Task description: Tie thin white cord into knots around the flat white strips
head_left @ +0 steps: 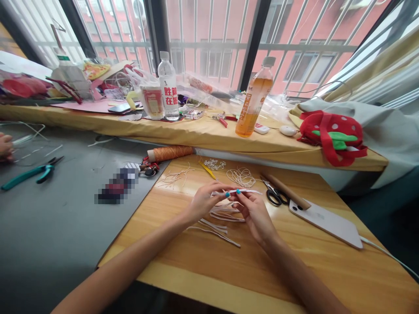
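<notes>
My left hand (204, 201) and my right hand (253, 209) meet over the wooden counter (294, 261), fingers pinched shut on a thin white strip (244, 191). The left grip has the strip's left end between thumb and fingertips; the right grip nips it near the middle, and the free end sticks out to the right, just above the wood. Both grips are closed tight on the strip and hold nothing else.

Right below my hands lies a small heap of loose white strips (218, 224), some fanning out toward me. Just beyond my fingers sits a tangle of pale string (241, 176), with a yellow tool (207, 170) and a cluster of small white beads (214, 164) near it. To the right lie black-handled scissors (275, 195), a wooden stick (288, 192) touching them, and a phone (327, 221) face down.

At the counter's far left edge rests a spool of orange thread (170, 153). Further left, on the grey surface, lie teal pliers (29, 173). On the window ledge stand a clear water bottle (168, 87), an orange drink bottle (253, 100), and a red strawberry bag (332, 135) at the right.
</notes>
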Motion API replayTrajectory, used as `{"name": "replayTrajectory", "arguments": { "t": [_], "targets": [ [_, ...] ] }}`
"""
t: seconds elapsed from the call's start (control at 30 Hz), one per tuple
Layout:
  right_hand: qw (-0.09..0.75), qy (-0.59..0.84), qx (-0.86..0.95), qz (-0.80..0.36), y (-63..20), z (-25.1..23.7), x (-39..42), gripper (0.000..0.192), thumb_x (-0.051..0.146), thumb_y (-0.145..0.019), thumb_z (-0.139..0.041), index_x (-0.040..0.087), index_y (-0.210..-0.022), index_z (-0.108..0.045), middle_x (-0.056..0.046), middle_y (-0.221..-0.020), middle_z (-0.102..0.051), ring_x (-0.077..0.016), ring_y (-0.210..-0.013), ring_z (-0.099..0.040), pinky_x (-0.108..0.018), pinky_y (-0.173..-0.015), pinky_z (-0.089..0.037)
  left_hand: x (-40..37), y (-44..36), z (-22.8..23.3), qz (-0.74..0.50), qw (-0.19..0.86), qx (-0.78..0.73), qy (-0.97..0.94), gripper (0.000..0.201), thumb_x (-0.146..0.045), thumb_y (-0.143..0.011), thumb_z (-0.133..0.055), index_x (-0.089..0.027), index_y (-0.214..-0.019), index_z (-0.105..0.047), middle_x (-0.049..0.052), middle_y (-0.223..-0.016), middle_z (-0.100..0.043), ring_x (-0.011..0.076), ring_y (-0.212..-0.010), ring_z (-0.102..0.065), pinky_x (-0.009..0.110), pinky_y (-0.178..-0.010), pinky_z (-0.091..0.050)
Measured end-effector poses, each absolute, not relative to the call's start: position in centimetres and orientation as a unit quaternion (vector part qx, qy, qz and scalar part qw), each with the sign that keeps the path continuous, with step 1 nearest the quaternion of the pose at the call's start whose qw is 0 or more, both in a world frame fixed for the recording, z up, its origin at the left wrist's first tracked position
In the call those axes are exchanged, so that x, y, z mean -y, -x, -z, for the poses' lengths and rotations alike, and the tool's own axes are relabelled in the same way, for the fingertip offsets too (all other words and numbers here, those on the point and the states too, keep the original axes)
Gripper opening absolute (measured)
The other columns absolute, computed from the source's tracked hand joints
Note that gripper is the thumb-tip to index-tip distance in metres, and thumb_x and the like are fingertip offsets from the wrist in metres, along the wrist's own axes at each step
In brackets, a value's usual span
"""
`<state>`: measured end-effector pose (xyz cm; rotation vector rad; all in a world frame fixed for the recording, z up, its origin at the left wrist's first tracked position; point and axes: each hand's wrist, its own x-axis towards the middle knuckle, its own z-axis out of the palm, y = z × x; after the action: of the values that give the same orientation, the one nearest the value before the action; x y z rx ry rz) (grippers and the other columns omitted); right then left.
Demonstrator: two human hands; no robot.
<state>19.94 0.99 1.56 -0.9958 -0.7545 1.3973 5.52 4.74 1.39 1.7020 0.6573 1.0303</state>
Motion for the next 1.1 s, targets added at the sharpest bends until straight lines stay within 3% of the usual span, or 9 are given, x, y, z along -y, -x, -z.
{"name": "replayTrajectory", "arguments": {
  "t": [0.2, 0.33, 0.43, 0.67, 0.9, 1.1],
  "targets": [
    [0.565, 0.41, 0.311, -0.645, -20.0, -1.7, -0.8, 0.021, 0.027, -0.061, -0.068, 0.015, -0.078, -0.062, -0.001, -0.072, -0.062, -0.0058, -0.061, -0.055, -0.014, -0.056, -0.044, -5.0, -5.2, -1.2, -0.454, 0.535, -0.268, -0.66, 0.023, -0.03, -0.077, -0.05, -0.013, -0.07, -0.064, 0.005, -0.077, -0.057, 0.014, -0.079, -0.05, 0.024, -0.07, -0.039],
    [0.562, 0.415, 0.359, -0.619, -20.2, -1.8, -1.0, 0.021, 0.03, -0.061, -0.068, 0.015, -0.075, -0.062, 0.0, -0.067, -0.061, -0.0064, -0.056, -0.055, -0.015, -0.051, -0.043, -5.1, -5.1, -1.2, -0.463, 0.635, -0.237, -0.571, 0.021, -0.031, -0.078, -0.049, -0.013, -0.073, -0.059, 0.003, -0.073, -0.057, 0.0091, -0.062, -0.049, 0.023, -0.064, -0.039],
    [0.555, 0.414, 0.358, -0.627, -20.5, -1.8, -1.2, 0.022, 0.031, -0.061, -0.068, 0.016, -0.076, -0.061, 0.001, -0.064, -0.061, -0.0059, -0.052, -0.054, -0.015, -0.048, -0.042, -5.3, -4.9, -1.3, -0.458, 0.671, -0.224, -0.538, 0.022, -0.032, -0.077, -0.051, -0.012, -0.071, -0.057, 0.004, -0.075, -0.057, 0.0086, -0.06, -0.05, 0.023, -0.061, -0.039],
    [0.503, 0.411, 0.392, -0.652, -20.6, -1.6, -1.3, 0.026, 0.032, -0.062, -0.067, 0.016, -0.082, -0.062, -0.001, -0.068, -0.06, -0.0063, -0.055, -0.054, -0.016, -0.052, -0.043, -5.6, -4.9, -1.4, -0.397, 0.637, -0.298, -0.59, 0.027, -0.037, -0.069, -0.057, -0.011, -0.066, -0.057, 0.0, -0.059, -0.053, 0.0082, -0.052, -0.049, 0.022, -0.055, -0.039],
    [0.558, 0.517, 0.395, -0.515, -21.2, -0.8, -1.8, 0.032, 0.044, -0.064, -0.061, 0.013, -0.073, -0.063, 0.0, -0.056, -0.054, -0.0085, -0.05, -0.049, -0.02, -0.044, -0.039, -5.3, -4.8, -2.3, -0.359, 0.609, -0.335, -0.623, 0.032, -0.041, -0.071, -0.052, -0.012, -0.073, -0.063, -0.003, -0.052, -0.045, 0.0067, -0.048, -0.044, 0.019, -0.049, -0.034],
    [0.585, 0.479, 0.355, -0.55, -21.5, -1.1, -1.9, 0.023, 0.035, -0.06, -0.065, 0.014, -0.068, -0.063, 0.002, -0.057, -0.05, -0.0054, -0.049, -0.042, -0.017, -0.043, -0.035, -5.2, -4.7, -2.7, -0.362, 0.572, -0.367, -0.638, 0.025, -0.034, -0.069, -0.054, -0.012, -0.058, -0.061, -0.002, -0.055, -0.049, 0.0062, -0.05, -0.042, 0.019, -0.05, -0.033]
  ]
}}
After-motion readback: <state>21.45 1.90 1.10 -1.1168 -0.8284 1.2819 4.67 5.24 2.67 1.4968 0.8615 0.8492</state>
